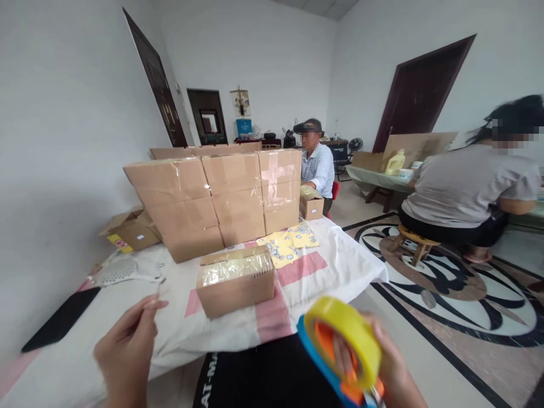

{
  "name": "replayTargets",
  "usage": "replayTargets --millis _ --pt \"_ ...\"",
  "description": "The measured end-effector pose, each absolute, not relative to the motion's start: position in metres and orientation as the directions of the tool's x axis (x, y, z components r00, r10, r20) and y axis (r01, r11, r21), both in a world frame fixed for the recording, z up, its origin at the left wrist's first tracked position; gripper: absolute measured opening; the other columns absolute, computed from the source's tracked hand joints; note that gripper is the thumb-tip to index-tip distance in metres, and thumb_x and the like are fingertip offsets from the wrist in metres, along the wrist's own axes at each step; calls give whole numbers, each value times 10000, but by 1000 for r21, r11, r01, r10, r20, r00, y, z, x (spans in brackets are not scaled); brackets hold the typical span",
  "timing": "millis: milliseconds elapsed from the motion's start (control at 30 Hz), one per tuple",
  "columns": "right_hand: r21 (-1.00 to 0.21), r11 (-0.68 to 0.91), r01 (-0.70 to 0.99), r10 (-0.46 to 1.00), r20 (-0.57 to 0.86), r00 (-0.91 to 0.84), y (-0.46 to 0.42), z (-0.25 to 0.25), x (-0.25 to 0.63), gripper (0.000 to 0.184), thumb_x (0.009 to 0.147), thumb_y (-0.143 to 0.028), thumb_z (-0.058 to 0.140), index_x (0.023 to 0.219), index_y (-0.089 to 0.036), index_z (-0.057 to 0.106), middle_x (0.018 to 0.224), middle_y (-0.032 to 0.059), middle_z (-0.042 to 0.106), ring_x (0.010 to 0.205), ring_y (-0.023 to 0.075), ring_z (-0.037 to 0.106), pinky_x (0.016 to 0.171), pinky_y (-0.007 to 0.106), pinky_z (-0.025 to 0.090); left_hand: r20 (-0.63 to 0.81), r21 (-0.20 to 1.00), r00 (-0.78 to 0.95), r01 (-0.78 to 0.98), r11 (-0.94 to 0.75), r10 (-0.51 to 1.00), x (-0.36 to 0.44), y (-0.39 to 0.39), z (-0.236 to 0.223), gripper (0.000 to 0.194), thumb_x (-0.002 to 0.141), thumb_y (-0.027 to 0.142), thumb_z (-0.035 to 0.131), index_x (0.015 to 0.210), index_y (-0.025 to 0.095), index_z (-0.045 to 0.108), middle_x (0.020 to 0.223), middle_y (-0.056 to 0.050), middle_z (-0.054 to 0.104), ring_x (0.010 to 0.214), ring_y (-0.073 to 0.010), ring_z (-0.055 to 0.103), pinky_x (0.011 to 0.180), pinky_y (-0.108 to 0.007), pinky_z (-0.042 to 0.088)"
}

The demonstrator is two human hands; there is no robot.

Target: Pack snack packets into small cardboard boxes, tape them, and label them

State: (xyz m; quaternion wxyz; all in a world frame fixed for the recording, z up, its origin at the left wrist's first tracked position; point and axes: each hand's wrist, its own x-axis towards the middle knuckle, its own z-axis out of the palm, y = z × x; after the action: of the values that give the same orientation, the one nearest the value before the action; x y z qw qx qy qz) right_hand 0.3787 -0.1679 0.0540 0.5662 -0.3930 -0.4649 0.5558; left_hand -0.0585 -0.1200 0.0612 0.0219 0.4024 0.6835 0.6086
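My right hand (389, 354) grips a tape dispenser (314, 354), blue and orange with a wide roll of yellow tape on it, near the table's front edge. At the left, my left hand (131, 345) is raised over the cloth, thumb and fingertips pinched together. A small pale bit shows at those fingertips, too blurred to name. Between the hands, a little farther off, sits a small cardboard box (238, 292) with shiny clear tape across its top. Neither hand touches it.
A wall of stacked, taped cartons (233, 198) stands across the table behind the small box. Yellow patterned sheets (283, 246) lie beside it. An opened carton (134, 229) and a dark flat panel (62, 320) are at left. A person (318, 158) sits opposite; another (471, 170) sits on a stool at right.
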Motion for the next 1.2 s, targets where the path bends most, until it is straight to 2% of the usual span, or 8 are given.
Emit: replayTargets --millis 100,233,433,633,867,933,1000,1200 --pt "-972 143 -184 971 102 217 -99 47 394 629 652 -806 695 565 -184 663 478 86 617 403 230 575 413 348 485 332 937 -679 314 -150 654 -29 -120 80 369 813 485 735 1039 197 780 798 -4 737 535 -108 451 517 -261 393" --pt "-981 140 -134 949 94 300 0 31 397 543 560 -641 855 692 -150 665 590 76 674 494 217 614 469 326 506 252 967 -642 139 -213 724 -9 -107 97 442 769 501 755 1038 150 766 762 -18 739 463 -75 383 450 -243 346" --pt "-980 165 -107 933 119 340 64 12 396 491 632 -620 748 827 -181 646 714 65 705 615 235 673 565 352 552 198 980 -582 99 -173 789 -27 -97 120 538 709 505 786 1064 102 753 712 -36 728 426 -50 360 426 -222 316" --pt "-992 111 59 962 123 243 67 6 414 611 628 -671 773 997 -190 689 972 128 747 864 322 712 741 439 592 238 971 -555 121 -205 797 -36 -92 139 856 752 467 806 1504 189 507 702 -7 737 453 -56 388 469 -193 368" --pt "-887 209 411 666 437 604 38 20 394 865 711 -579 760 1404 -147 473 1386 205 501 1219 358 559 1033 556 462 218 962 -512 258 -93 831 -8 -84 120 695 840 426 731 1485 254 538 772 1 753 484 -83 497 531 -226 476" --pt "-816 431 385 674 575 465 23 46 353 579 833 -508 691 1309 -200 571 1234 127 593 1117 292 615 962 481 509 173 971 -439 226 -77 882 3 -82 111 708 861 444 711 1512 250 509 772 1 750 489 -94 513 532 -234 485" --pt "-738 590 328 763 642 72 13 79 301 303 902 -452 656 1099 -223 682 1117 91 651 1076 268 631 930 438 513 152 975 -368 211 -77 917 12 -80 104 725 873 462 698 1530 237 490 798 -13 756 490 -103 523 517 -239 482" --pt "-554 794 250 578 562 -592 11 145 199 81 952 -244 657 977 -232 733 1047 48 691 1060 241 623 992 432 454 193 972 -269 183 -146 944 29 -80 100 692 905 425 663 1541 233 473 761 7 737 494 -99 521 502 -220 482"
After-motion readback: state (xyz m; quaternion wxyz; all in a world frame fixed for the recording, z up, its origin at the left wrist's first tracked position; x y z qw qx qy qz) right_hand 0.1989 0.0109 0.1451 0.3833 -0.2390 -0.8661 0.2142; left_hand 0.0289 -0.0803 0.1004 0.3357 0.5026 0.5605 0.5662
